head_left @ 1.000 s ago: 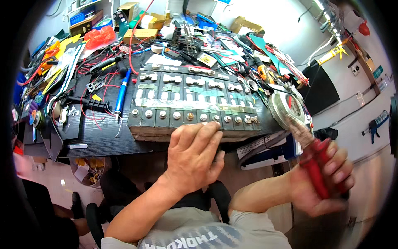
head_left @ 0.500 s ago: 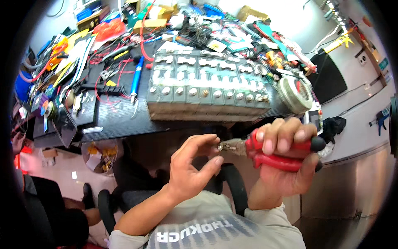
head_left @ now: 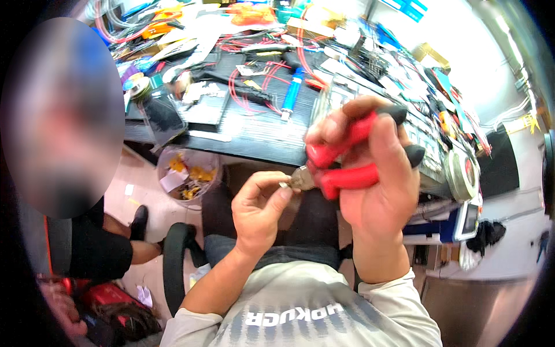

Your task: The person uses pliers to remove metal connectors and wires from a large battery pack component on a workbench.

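In my right hand (head_left: 384, 168) is a pair of pliers with red handles (head_left: 352, 180) and dark handle ends. The fingers wrap the upper handle and the thumb lies across it; the handles stand apart. Its metal jaws (head_left: 302, 178) point left toward my left hand (head_left: 257, 211). There, thumb and forefinger pinch a small pale metal piece (head_left: 284, 185) right at the jaw tips. I cannot tell whether the jaws grip it. Both hands are over my lap, in front of the table edge. Behind the right hand, partly hidden, stands a grey battery pack (head_left: 425, 141).
The black table (head_left: 260, 141) holds a blue pen-like tool (head_left: 293, 92), red wires (head_left: 237, 87) and a wire spool (head_left: 462, 175). Below its edge stands a bin (head_left: 188, 199) with yellow scraps. A person (head_left: 95, 248) sits close at my left.
The view has swung left, bringing the seated person further in. My left fingers have closed on the small piece. The pliers' handles have spread and tilted, with the jaws now against the left fingertips.
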A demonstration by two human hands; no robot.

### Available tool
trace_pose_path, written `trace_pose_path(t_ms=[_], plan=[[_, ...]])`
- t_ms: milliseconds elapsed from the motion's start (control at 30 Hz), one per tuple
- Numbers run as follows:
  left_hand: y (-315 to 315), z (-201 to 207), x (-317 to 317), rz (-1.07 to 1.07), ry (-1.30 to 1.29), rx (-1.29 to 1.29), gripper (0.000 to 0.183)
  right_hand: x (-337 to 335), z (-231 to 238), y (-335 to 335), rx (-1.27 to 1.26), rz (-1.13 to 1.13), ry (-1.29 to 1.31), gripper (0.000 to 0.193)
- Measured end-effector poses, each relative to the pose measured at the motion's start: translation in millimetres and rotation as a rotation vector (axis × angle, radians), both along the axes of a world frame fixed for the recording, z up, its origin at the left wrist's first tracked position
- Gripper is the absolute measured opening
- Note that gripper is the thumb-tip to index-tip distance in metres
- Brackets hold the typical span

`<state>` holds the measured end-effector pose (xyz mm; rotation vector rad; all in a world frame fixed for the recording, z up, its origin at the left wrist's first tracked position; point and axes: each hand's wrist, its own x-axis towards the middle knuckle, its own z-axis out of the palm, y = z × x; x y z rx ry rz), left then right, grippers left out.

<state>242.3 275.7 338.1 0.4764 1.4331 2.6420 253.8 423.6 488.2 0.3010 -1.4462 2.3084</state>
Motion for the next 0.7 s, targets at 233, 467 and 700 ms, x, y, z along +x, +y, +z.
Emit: trace_pose_path(t_ms=[233,467,700], plan=[[-113,-20,-75,0.396,-0.046,0.063,0.012,-113,1,-128,0.184,0.148,-0.036,0.04],[-189,-39,-95,0.471,-0.168,0.19,0.011,-154,-23,-209,0.106,0.245,-0.108,0.053],[-211,-52,-113,0.509,-0.376,0.246,0.012,-162,-30,-219,0.184,0.244,-0.082,0.058]])
